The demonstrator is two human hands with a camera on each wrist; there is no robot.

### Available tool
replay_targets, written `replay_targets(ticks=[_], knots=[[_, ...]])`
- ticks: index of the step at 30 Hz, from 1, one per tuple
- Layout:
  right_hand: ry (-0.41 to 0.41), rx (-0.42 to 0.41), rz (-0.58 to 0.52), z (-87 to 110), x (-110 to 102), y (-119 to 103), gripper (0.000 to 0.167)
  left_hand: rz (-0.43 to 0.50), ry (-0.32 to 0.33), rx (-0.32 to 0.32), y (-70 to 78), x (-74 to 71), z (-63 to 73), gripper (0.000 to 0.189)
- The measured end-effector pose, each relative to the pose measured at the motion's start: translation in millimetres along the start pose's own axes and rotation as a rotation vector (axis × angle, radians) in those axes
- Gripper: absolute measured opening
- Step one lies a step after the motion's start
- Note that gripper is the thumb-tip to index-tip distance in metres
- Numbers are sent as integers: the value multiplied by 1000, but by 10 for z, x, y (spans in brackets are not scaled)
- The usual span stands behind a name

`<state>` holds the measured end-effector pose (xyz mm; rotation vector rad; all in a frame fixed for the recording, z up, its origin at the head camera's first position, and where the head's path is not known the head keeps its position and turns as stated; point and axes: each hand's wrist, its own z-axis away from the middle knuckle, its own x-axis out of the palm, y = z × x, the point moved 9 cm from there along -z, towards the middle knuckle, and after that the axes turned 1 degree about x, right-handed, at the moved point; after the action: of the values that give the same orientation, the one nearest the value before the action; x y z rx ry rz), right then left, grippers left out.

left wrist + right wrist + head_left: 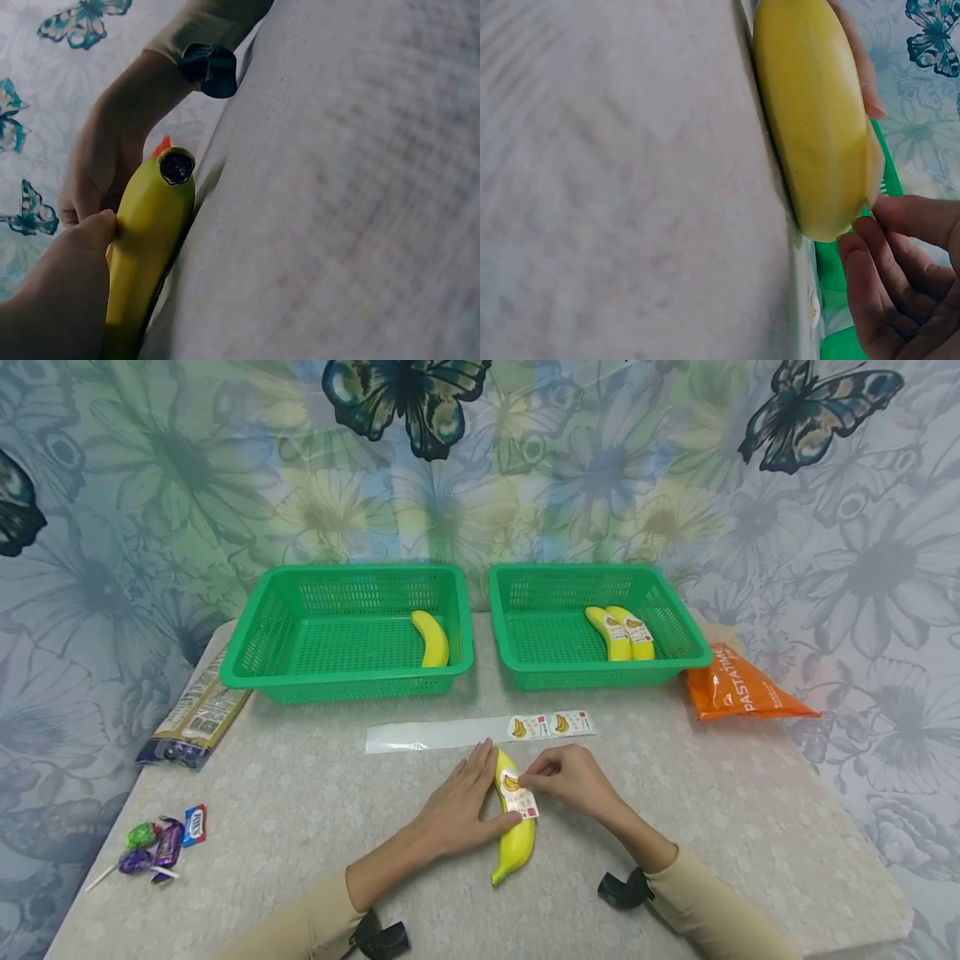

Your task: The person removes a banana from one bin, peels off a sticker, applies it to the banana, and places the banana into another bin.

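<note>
A yellow banana (516,852) lies lengthwise before me on the table. On its upper part is a white sticker (519,802) with a banana picture. My left hand (457,810) holds the banana, its fingers along the left side and its thumb over the top at the sticker's lower part. In the left wrist view that thumb presses against the banana (154,217), whose dark end faces the camera. My right hand (573,779) pinches the sticker's right edge between thumb and index finger; the right wrist view shows these fingertips against the banana (814,112).
Beyond the hands lies a backing strip (435,737) with two stickers at its right end. One plain banana (431,639) sits in the left green basket (345,685); two stickered bananas (618,639) are in the right basket (600,677). Bags and sweets (168,843) lie near the sides.
</note>
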<state>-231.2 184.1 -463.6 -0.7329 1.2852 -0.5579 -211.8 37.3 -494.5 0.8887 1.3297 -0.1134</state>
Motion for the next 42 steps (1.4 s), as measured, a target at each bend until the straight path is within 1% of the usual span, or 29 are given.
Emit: replay_targets(ticks=[3, 7, 11, 15, 17, 19, 21, 25, 27, 29, 32, 35, 38, 42], knots=[[-12, 37, -39, -42, 25, 50, 16, -1, -10, -3, -5, -15, -2, 103], [-66, 113, -154, -89, 105, 159, 16, 11, -36, -9, 0, -31, 1, 105], [-115, 195, -256, -104, 187, 278, 20, 24, -62, -21, 3, -38, 12, 106], [-176, 258, -300, -66, 269, 373, 29, 49, -82, -32, 3, -26, 35, 108], [-208, 279, -305, -46, 301, 391, 33, 63, -86, -36, -1, -25, 40, 109], [-230, 281, -304, -45, 314, 375, 34, 65, -83, -35, -6, -32, 35, 109], [-232, 267, -285, -61, 301, 328, 33, 66, -70, -26, -5, -50, 20, 109], [-201, 237, -202, -116, 261, 226, 29, 46, -60, -7, 5, -61, -9, 109], [-184, 243, -166, -130, 256, 208, 30, 43, -69, -3, 13, -50, -12, 109], [-181, 260, -158, -144, 276, 211, 32, 54, -70, 2, 14, -51, -8, 109], [-191, 261, -189, -154, 304, 233, 35, 68, -70, -11, -4, -56, 0, 109], [-214, 236, -241, -150, 317, 265, 36, 73, -62, -26, -23, -73, -1, 110], [-263, 234, -309, -98, 325, 309, 35, 70, -62, -30, -33, -76, -9, 111], [-349, 248, -380, 10, 366, 339, 38, 62, -62, -30, -42, -78, -12, 113]])
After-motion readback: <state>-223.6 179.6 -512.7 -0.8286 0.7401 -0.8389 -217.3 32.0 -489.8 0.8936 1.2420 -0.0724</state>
